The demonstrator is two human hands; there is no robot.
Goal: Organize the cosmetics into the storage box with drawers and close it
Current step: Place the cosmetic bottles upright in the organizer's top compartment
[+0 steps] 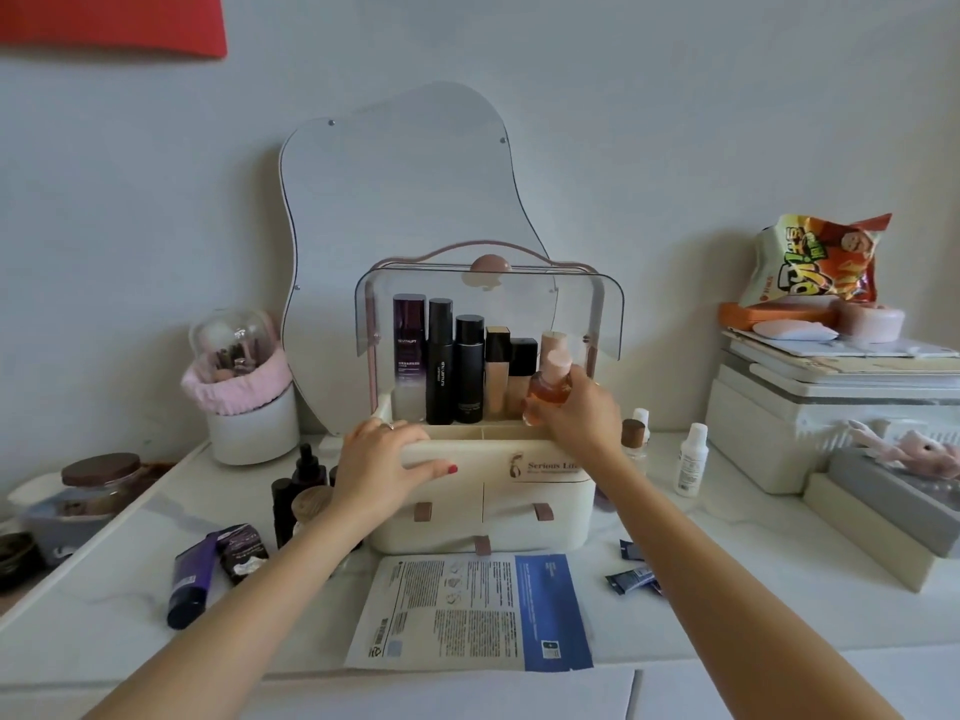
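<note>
A cream storage box (540,504) with pink drawer tabs stands mid-table, its clear lid (597,309) swung up. Several bottles stand in its back row, among them a purple one (409,350) and a tall black one (439,361). My right hand (582,407) grips a small orange-pink bottle (550,381) with a pale pink cap at the right end of that row, above the box's top compartment. My left hand (387,459) rests on the box's front left rim, thumb over the front face.
Dark bottles (291,493) and a purple tube (192,579) lie left of the box. A sheet-mask packet (467,613) lies in front. Small white bottles (691,459) and blue sachets (631,576) sit right. A wavy mirror (395,200) leans behind; a brush holder (244,387) stands at left.
</note>
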